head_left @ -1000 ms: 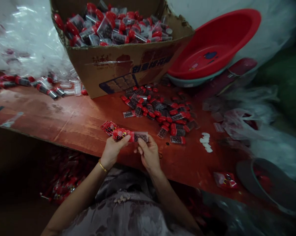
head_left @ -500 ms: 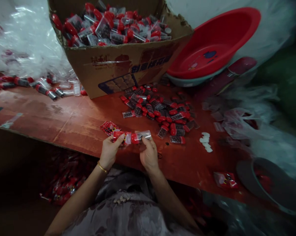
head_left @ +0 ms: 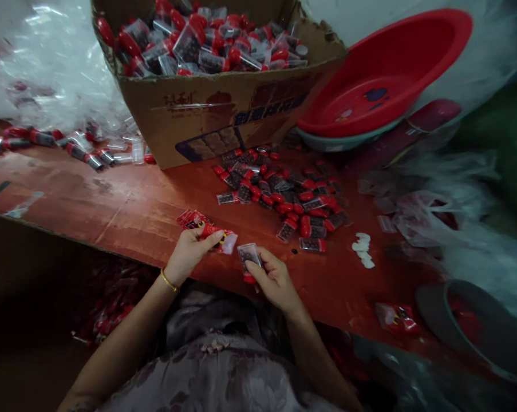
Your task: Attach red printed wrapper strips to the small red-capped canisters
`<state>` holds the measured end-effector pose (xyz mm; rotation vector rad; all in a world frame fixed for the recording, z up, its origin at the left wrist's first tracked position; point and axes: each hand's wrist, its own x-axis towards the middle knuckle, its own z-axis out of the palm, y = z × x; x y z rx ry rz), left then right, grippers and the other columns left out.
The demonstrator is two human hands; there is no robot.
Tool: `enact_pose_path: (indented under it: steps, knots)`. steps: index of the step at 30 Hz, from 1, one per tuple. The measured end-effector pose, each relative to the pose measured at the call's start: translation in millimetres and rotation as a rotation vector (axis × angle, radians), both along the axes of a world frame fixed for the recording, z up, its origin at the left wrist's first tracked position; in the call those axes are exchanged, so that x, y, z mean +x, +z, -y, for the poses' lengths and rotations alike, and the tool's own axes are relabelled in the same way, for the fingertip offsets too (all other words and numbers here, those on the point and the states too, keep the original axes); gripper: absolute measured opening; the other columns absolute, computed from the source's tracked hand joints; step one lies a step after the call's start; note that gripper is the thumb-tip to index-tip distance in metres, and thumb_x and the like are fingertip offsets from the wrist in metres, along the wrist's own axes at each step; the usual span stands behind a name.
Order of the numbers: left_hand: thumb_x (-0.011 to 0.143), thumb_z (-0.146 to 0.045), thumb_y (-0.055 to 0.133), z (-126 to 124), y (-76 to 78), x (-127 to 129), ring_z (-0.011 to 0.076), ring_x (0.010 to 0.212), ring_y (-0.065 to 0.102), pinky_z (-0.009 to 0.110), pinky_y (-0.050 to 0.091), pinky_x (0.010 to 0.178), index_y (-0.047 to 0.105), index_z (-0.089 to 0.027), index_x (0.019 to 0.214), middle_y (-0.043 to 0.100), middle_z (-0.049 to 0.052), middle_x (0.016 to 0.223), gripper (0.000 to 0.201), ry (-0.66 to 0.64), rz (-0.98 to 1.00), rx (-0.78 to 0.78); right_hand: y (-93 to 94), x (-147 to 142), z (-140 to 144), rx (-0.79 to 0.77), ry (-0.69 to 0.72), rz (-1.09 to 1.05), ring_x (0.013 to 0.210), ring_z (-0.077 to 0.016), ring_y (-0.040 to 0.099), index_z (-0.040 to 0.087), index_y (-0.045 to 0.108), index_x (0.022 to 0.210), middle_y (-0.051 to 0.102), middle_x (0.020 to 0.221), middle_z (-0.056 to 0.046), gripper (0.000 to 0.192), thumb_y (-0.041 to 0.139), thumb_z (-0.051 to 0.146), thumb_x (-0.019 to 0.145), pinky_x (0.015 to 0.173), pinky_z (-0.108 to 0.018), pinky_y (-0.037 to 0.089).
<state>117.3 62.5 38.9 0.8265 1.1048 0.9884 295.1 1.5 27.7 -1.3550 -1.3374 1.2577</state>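
Observation:
My left hand [head_left: 192, 252] pinches a small red printed plastic packet [head_left: 224, 240] between thumb and fingers, its clear end pointing right. Beneath and behind that hand, more red packets [head_left: 192, 218] lie on the table. In my right hand [head_left: 273, 277] is a small clear tube with a red cap [head_left: 248, 256], filled with dark beads. The tube's clear end points up and its red end down toward me. A short gap separates it from the packet. Several like tubes lie in a pile [head_left: 284, 194] beyond my hands.
A cardboard box [head_left: 206, 120] full of red-capped tubes stands at the back. To its right lean a red basin [head_left: 378, 68] and a dark red bottle [head_left: 434, 114]. White pieces [head_left: 362, 250], a red packet [head_left: 398, 318] and a grey container [head_left: 490, 326] are on the right.
My right hand has moved down and right, and the tube has turned from lying sideways to clear end up. It has come apart from the packet, which my left hand keeps holding.

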Motion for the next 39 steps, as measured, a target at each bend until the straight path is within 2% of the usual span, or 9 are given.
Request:
enact_pose_path:
  steps: [5,7,12,16,22,27,32,35,39]
  knots:
    - [0.057,-0.038,0.077,0.1,-3.6,1.6,0.0138,0.055,0.058,0.025,0.048,0.056,0.074,-0.016,0.069,0.070,0.004,0.063,0.025,-0.085,-0.053,0.082,4.5,-1.3,-4.3,0.081,0.047,0.058,0.064,-0.0116,0.056,0.022,0.065,0.095,0.061,0.073,0.001,0.020,0.056,0.033,0.081,0.052,-0.020,0.044]
    - [0.059,-0.038,0.076,0.2,-4.9,1.4,0.0147,0.056,0.058,0.026,0.047,0.057,0.074,-0.017,0.068,0.070,0.003,0.063,0.023,-0.099,-0.090,0.123,3.2,-2.7,-4.6,0.019,0.088,-0.004,0.057,-0.0093,0.053,0.021,0.065,0.090,0.059,0.068,0.002,0.019,0.056,0.035,0.080,0.049,-0.018,0.042]
    - [0.064,-0.033,0.073,1.5,-3.7,0.6,0.0149,0.061,0.060,0.024,0.047,0.061,0.074,-0.017,0.071,0.071,0.004,0.069,0.018,-0.145,-0.170,0.201,-5.1,-6.0,-5.9,-0.274,0.166,-0.243,0.036,-0.0043,0.041,0.018,0.061,0.087,0.051,0.053,0.007,0.030,0.058,0.046,0.076,0.033,-0.014,0.029]
    - [0.054,-0.024,0.080,5.4,-1.8,4.6,0.0121,0.062,0.059,0.022,0.046,0.063,0.070,-0.017,0.085,0.069,0.000,0.071,0.034,0.008,-0.066,0.139,-12.6,-7.6,-11.3,-0.358,0.190,-0.285,0.035,-0.0053,0.045,0.017,0.059,0.081,0.051,0.050,0.007,0.035,0.061,0.050,0.071,0.032,-0.014,0.027]
    - [0.050,-0.030,0.082,18.1,-9.1,18.5,0.0097,0.057,0.055,0.023,0.045,0.060,0.065,-0.012,0.067,0.064,-0.001,0.062,0.030,0.149,0.103,0.003,-18.6,-12.0,-16.3,-0.286,0.225,-0.283,0.039,-0.0034,0.037,0.015,0.058,0.069,0.047,0.050,0.007,0.031,0.065,0.045,0.068,0.037,-0.015,0.027]
    - [0.044,-0.035,0.084,23.1,-13.0,25.0,0.0102,0.057,0.058,0.024,0.047,0.061,0.066,-0.012,0.072,0.067,0.001,0.066,0.041,0.215,0.228,-0.140,-20.0,-17.3,-16.3,-0.177,0.174,-0.234,0.043,-0.0047,0.038,0.016,0.060,0.070,0.048,0.054,0.006,0.026,0.062,0.041,0.071,0.043,-0.017,0.031]
    - [0.040,-0.027,0.086,23.4,-13.2,29.3,0.0092,0.059,0.059,0.022,0.047,0.063,0.065,-0.012,0.071,0.068,0.000,0.066,0.041,0.260,0.241,-0.129,-23.0,-24.1,-16.9,-0.050,0.039,-0.108,0.049,-0.0078,0.045,0.017,0.059,0.064,0.053,0.055,0.003,0.021,0.063,0.036,0.070,0.048,-0.019,0.036]
    - [0.038,-0.027,0.086,22.9,-14.7,32.2,0.0091,0.057,0.058,0.022,0.046,0.060,0.063,-0.012,0.069,0.067,-0.001,0.065,0.042,0.233,0.264,-0.198,-23.6,-26.6,-19.4,0.019,-0.050,-0.089,0.048,-0.0072,0.044,0.016,0.058,0.060,0.052,0.053,0.004,0.021,0.065,0.034,0.069,0.048,-0.019,0.036]
    - [0.037,-0.029,0.086,19.1,-15.7,29.9,0.0091,0.053,0.057,0.022,0.045,0.055,0.062,-0.012,0.068,0.065,-0.001,0.062,0.043,0.239,0.276,-0.269,-21.7,-23.8,-18.8,-0.068,0.002,-0.187,0.044,-0.0063,0.044,0.017,0.061,0.071,0.054,0.055,0.004,0.024,0.067,0.040,0.068,0.041,-0.018,0.038]
